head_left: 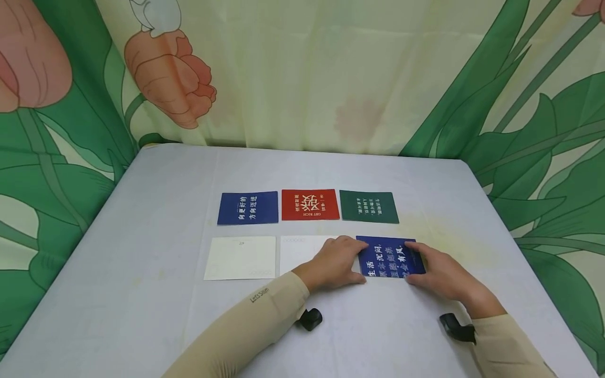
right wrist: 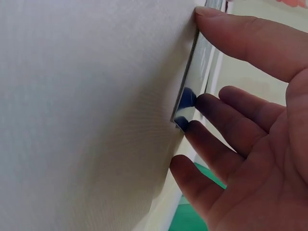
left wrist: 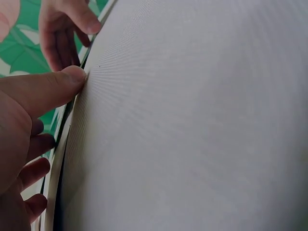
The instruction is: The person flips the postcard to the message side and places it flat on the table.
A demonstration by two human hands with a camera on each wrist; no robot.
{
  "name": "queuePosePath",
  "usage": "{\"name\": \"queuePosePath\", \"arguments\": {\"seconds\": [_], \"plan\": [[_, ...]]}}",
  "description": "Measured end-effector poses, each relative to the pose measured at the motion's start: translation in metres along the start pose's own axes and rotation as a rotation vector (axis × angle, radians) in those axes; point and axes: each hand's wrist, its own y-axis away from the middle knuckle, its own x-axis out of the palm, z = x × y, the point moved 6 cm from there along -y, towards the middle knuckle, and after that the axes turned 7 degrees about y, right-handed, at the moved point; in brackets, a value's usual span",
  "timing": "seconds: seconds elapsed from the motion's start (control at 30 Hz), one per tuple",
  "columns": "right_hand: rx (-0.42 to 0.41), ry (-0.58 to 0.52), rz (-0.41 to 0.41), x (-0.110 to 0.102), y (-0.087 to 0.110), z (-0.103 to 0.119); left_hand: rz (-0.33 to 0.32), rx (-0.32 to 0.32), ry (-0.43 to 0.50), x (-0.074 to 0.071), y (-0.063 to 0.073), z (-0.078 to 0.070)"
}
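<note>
A dark blue postcard (head_left: 389, 257) with white lettering lies at the right end of the near row. At its left end, my left hand (head_left: 333, 262) holds it, index finger at the far corner and thumb at the near corner. The right hand (head_left: 446, 273) spans its right end the same way, thumb at the near edge. In the right wrist view, fingertips meet the blue postcard's corner (right wrist: 186, 98). A white postcard (head_left: 298, 252) lies partly hidden under the left hand. To its left is a cream postcard (head_left: 239, 257), blank side up.
In the far row lie a blue postcard (head_left: 248, 208), a red postcard (head_left: 310, 205) and a green postcard (head_left: 369, 207). All rest on a white-covered table (head_left: 118, 294). A floral curtain (head_left: 302, 79) hangs behind and along both sides.
</note>
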Motion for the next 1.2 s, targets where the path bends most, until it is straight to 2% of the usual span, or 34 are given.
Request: {"name": "queuePosePath", "arguments": {"seconds": [0.33, 0.53, 0.83, 1.07, 1.2], "plan": [[-0.036, 0.027, -0.027, 0.002, -0.002, 0.002, -0.019, -0.026, -0.023, 0.002, -0.001, 0.002], [-0.047, 0.045, -0.029, 0.002, 0.001, 0.003, -0.023, -0.016, -0.016, 0.000, 0.001, 0.001], [-0.084, 0.051, -0.047, -0.005, 0.005, 0.007, -0.048, -0.010, 0.081, -0.006, 0.001, 0.003], [-0.058, 0.041, -0.073, -0.009, 0.005, 0.006, -0.057, -0.042, 0.146, -0.009, 0.003, 0.004], [-0.021, 0.016, -0.055, -0.008, 0.006, 0.004, -0.061, -0.035, 0.197, -0.010, 0.004, 0.005]]}}
